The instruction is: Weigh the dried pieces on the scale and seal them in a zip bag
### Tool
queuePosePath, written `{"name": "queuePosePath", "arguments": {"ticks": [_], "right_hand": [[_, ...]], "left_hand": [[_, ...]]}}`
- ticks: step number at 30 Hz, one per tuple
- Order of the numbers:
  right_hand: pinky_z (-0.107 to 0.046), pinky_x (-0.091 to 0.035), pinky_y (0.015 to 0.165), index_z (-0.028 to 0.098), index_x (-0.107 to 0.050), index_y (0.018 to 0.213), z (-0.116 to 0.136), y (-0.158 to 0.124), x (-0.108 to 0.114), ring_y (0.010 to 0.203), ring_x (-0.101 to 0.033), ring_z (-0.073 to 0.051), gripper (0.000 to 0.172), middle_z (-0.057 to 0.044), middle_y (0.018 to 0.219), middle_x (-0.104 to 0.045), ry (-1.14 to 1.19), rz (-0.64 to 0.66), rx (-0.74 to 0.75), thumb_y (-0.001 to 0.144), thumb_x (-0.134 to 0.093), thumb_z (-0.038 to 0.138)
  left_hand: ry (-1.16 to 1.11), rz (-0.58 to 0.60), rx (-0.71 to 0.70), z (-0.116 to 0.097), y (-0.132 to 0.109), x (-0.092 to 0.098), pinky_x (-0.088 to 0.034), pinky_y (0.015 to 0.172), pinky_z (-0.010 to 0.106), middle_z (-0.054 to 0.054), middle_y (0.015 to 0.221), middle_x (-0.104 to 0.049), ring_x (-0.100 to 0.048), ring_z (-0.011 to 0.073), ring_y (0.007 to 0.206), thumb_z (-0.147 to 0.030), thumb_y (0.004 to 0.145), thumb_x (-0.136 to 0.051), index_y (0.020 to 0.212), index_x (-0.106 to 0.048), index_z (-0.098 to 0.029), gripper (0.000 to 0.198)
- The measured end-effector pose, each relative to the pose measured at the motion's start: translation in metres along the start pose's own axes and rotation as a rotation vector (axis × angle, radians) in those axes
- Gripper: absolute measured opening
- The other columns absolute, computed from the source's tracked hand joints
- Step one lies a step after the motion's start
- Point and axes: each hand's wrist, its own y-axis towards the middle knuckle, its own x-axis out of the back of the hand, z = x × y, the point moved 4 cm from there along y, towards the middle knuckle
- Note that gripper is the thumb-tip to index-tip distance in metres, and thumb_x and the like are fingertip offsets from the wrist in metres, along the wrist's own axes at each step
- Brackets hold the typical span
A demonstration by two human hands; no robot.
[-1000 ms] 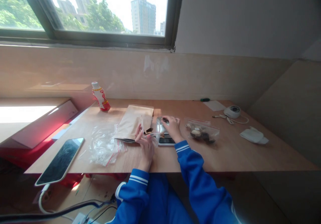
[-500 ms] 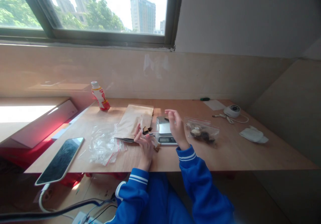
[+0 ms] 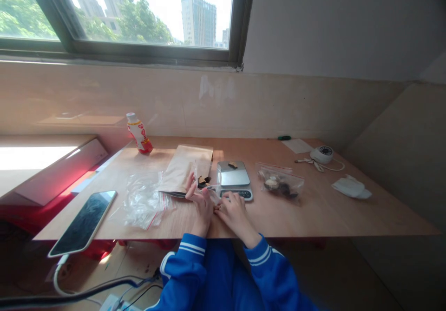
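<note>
- Two hands, close in; clock read w/ scale (image 3: 233, 181) as centre, 12 toward wall (image 3: 167, 102).
- At 8 o'clock, L hand (image 3: 202, 204) curled round clear bag (image 3: 213, 188), w/ dark-and-tan pieces (image 3: 204, 181) inside. Best held steady and light, so as not to crush or tip out contents.
- At abt 7 o'clock, R hand (image 3: 235, 211) bunched narrow over small brown bit (image 3: 216, 207) beside bag. Pinched or merely touched? Can't tell. Prob. best to nip w/ fingertips only, then lift straight up.
- Mind clearance: R fingers v. near scale's front, covering part of display (image 3: 245, 193) in this view. Touching or not, can't tell. Hold knuckles off, to avoid skewing any reading.
- On pan (image 3: 240, 175), near 12 o'clock edge: one lone piece (image 3: 232, 165). Prob. steadier if nudged nearer centre.
- Keep bag film off pan too; v. close at 8.
- Farther out: paper pouch (image 3: 186, 162) at 10, loose clear bags (image 3: 141, 204) at 8, full zip bag (image 3: 282, 185) at 3. Avoid brushing any w/ forearms.
</note>
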Motion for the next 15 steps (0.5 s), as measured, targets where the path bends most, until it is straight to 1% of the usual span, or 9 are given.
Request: {"name": "queuePosePath", "arguments": {"ticks": [1,3,6,8,9,10,11,14,15], "right_hand": [[-0.038,-0.042,0.079,0.024,-0.065,0.088,-0.004,0.003,0.006,0.093,-0.054,-0.025,0.005,-0.006,0.097,-0.064,0.016,-0.032,-0.012,0.084,-0.063,0.027],[-0.037,-0.042,0.078,0.022,-0.064,0.086,-0.017,0.013,0.027,0.088,-0.055,-0.024,0.009,-0.005,0.089,-0.064,0.068,-0.177,-0.091,0.086,-0.059,0.030],[-0.035,-0.044,0.075,0.019,-0.061,0.087,-0.037,0.031,0.064,0.080,-0.054,-0.021,0.020,-0.006,0.086,-0.062,0.247,-0.499,-0.255,0.087,-0.056,0.038],[-0.032,-0.045,0.071,0.018,-0.059,0.096,-0.042,0.041,0.085,0.075,-0.053,-0.018,0.027,-0.006,0.089,-0.061,0.392,-0.706,-0.340,0.088,-0.054,0.043],[-0.032,-0.046,0.070,0.018,-0.058,0.099,-0.039,0.045,0.092,0.073,-0.053,-0.018,0.029,-0.006,0.089,-0.061,0.448,-0.774,-0.357,0.088,-0.053,0.044],[-0.031,-0.046,0.070,0.018,-0.059,0.101,-0.033,0.050,0.097,0.073,-0.053,-0.017,0.030,-0.006,0.090,-0.061,0.487,-0.783,-0.341,0.088,-0.053,0.045],[-0.031,-0.047,0.071,0.018,-0.060,0.102,-0.025,0.055,0.098,0.074,-0.054,-0.017,0.031,-0.006,0.091,-0.061,0.508,-0.728,-0.289,0.089,-0.052,0.045],[-0.032,-0.047,0.079,0.021,-0.063,0.107,0.001,0.067,0.082,0.079,-0.057,-0.017,0.032,-0.006,0.098,-0.063,0.510,-0.383,-0.069,0.089,-0.054,0.045],[-0.033,-0.048,0.081,0.021,-0.063,0.110,0.004,0.068,0.074,0.082,-0.058,-0.017,0.033,-0.007,0.102,-0.063,0.509,-0.313,-0.036,0.089,-0.052,0.045]], "left_hand": [[-0.006,-0.003,-0.012,0.000,0.000,0.000,-0.035,0.104,0.061,0.020,0.139,-0.040,-0.043,0.0263,0.131,-0.028,0.095,-0.042,0.113,-0.035,-0.020,0.021],[-0.013,0.001,-0.045,0.000,0.001,-0.001,-0.036,0.104,0.061,0.019,0.138,-0.040,-0.043,0.0258,0.131,-0.029,0.095,-0.042,0.114,-0.034,-0.021,0.022],[-0.017,0.024,-0.087,-0.002,0.003,-0.002,-0.039,0.102,0.060,0.018,0.137,-0.041,-0.045,0.0259,0.129,-0.028,0.094,-0.043,0.112,-0.036,-0.021,0.021],[-0.028,0.038,-0.093,-0.003,0.003,-0.002,-0.039,0.102,0.061,0.019,0.136,-0.041,-0.045,0.0267,0.130,-0.027,0.093,-0.044,0.112,-0.036,-0.021,0.021],[-0.034,0.044,-0.087,-0.004,0.003,-0.002,-0.038,0.102,0.061,0.019,0.137,-0.041,-0.044,0.0270,0.130,-0.027,0.093,-0.044,0.112,-0.036,-0.021,0.021],[-0.041,0.052,-0.078,-0.004,0.003,-0.002,-0.037,0.103,0.062,0.019,0.137,-0.040,-0.043,0.0272,0.131,-0.027,0.094,-0.044,0.113,-0.036,-0.021,0.021],[-0.050,0.061,-0.065,-0.004,0.003,-0.002,-0.036,0.103,0.063,0.019,0.138,-0.040,-0.042,0.0273,0.132,-0.027,0.094,-0.044,0.114,-0.036,-0.021,0.022],[-0.059,0.058,-0.014,-0.002,0.002,-0.002,-0.034,0.104,0.064,0.018,0.140,-0.040,-0.042,0.0280,0.133,-0.030,0.093,-0.045,0.116,-0.038,-0.023,0.025],[-0.054,0.047,0.002,-0.001,0.001,-0.002,-0.034,0.104,0.064,0.019,0.140,-0.040,-0.042,0.0284,0.133,-0.031,0.093,-0.045,0.116,-0.038,-0.023,0.026]]}}
